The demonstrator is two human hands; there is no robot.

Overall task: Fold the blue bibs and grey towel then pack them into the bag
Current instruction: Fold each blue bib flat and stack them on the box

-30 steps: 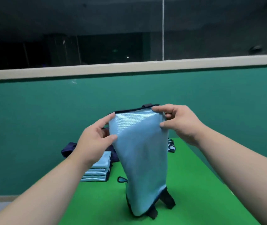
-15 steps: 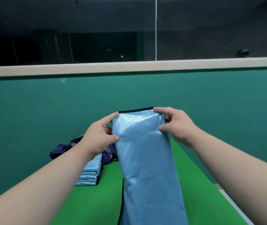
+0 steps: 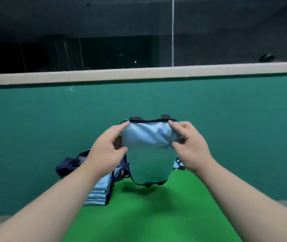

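Green table [image 3: 156,215] fills the lower middle of the frame, with a teal wall [image 3: 34,128] and a pale ledge [image 3: 139,74] above it. At centre a folded blue bib [image 3: 149,154] hangs in the air, clear of the table. The left hand [image 3: 104,152] pinches its left edge and the right hand [image 3: 190,147] pinches its right edge, thumb against forefinger. At lower left lies a stack of folded bibs [image 3: 99,193], and just behind it the dark bag [image 3: 67,165].
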